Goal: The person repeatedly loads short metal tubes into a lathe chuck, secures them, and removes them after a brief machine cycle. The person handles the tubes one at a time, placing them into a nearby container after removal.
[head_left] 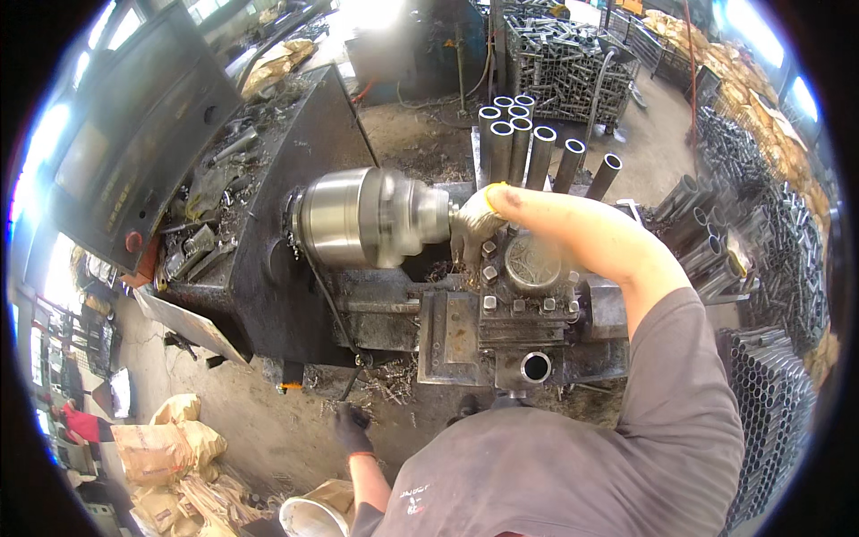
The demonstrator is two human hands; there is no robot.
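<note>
Chuck (340, 219), one, right grip (475, 225) closure unclear, left grip (353, 428) closed round one lever (350, 384)

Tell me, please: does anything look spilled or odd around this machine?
Yes. Curled grey metal shavings lie scattered beneath the dark metal machine, as if spilled. The pale-gloved right hand is near the silver cylindrical chuck, whose blurred end suggests spinning; that looks risky.
</note>
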